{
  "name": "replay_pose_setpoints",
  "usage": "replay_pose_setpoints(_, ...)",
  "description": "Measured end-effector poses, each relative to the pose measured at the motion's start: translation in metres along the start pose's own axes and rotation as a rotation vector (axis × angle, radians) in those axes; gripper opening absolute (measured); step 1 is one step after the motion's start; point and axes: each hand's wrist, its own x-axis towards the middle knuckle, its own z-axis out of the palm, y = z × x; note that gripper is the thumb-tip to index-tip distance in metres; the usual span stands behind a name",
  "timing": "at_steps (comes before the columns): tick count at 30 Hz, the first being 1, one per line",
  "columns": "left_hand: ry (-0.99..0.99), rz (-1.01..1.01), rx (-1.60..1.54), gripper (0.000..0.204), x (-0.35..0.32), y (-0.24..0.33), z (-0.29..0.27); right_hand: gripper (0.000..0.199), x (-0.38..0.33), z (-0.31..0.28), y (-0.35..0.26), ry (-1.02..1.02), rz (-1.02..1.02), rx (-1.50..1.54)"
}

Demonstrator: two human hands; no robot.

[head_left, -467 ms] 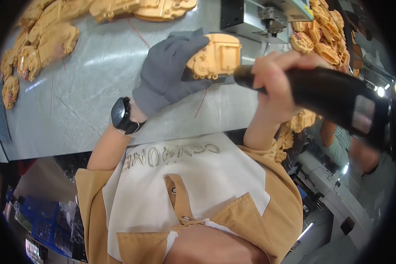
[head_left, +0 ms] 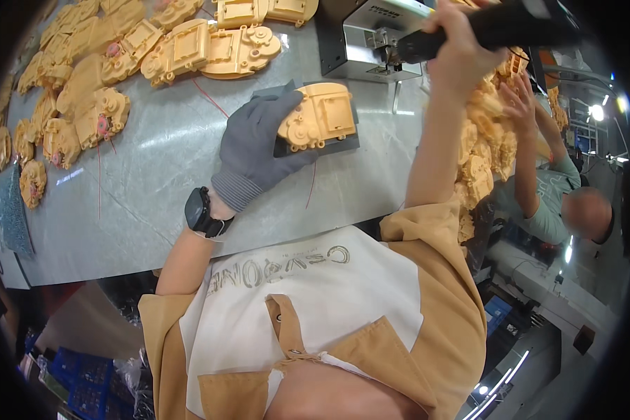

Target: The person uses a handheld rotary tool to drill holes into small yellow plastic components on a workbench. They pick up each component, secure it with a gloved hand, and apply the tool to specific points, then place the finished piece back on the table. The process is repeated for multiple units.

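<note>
My left hand (head_left: 255,143), in a grey glove, is closed round the left side of a yellow-orange plastic housing (head_left: 334,112) with moulded round bosses. The housing rests on a dark flat block (head_left: 348,142) on the grey table, and a thin red wire hangs below it. In my bare right hand (head_left: 458,52) is a black power screwdriver (head_left: 518,28), raised at the upper right. Its nose reaches the front of a small metal box-shaped machine (head_left: 364,38), apparently a screw feeder; whether it touches is hard to tell.
Several similar housings (head_left: 178,52) lie along the far left of the table (head_left: 154,189), some trailing red wires. Another heap (head_left: 477,157) of them is to the right. Beyond it a co-worker in a green shirt (head_left: 553,192) reaches toward the heap. A blue-grey textured sheet (head_left: 12,210) lies far left.
My right hand has carried the screwdriver up and away from the housing to the metal machine. My left hand keeps its hold on the housing. The co-worker's arm now reaches to the heap.
</note>
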Motion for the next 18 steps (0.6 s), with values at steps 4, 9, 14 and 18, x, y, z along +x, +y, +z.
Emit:
replay_pose_setpoints(4,-0.002,-0.010,-0.026,0.073,-0.002,0.000,0.001,0.035,-0.010,-0.025,-0.005,-0.227,0.100,-0.086)
replay_pose_setpoints(9,0.005,-0.006,-0.010,0.074,-0.002,-0.004,0.004,0.043,-0.069,-0.025,-0.062,-0.273,0.132,0.327)
replay_pose_setpoints(14,0.022,-0.009,0.007,0.072,-0.004,-0.007,0.005,0.048,-0.093,-0.009,-0.070,-0.358,0.241,0.374)
replay_pose_setpoints(18,0.037,0.001,0.006,0.072,-0.004,-0.010,0.007,0.048,-0.100,-0.005,-0.066,-0.368,0.258,0.391)
